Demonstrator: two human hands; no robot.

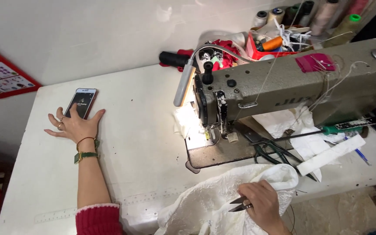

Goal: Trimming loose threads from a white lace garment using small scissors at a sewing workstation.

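My left hand (74, 125) lies spread on the white table (140, 130), fingers touching a smartphone (81, 102) with a red case and lit screen. It wears rings, a bangle and a green-strapped watch; the sleeve is red. My right hand (262, 202) rests on bunched white fabric (214, 200) at the table's front edge and grips small thread snips (239, 204), blades pointing left. An olive-grey sewing machine (292, 87) stands between and behind the hands, its lamp (183, 87) shining on the needle area.
Large scissors (275, 152) and a green-handled screwdriver (344, 127) lie on the machine bed beside white cloth pieces. Thread cones (327, 13) and a red tray of spools (270, 43) crowd the back right. A clear ruler (57, 214) lies along the front edge.
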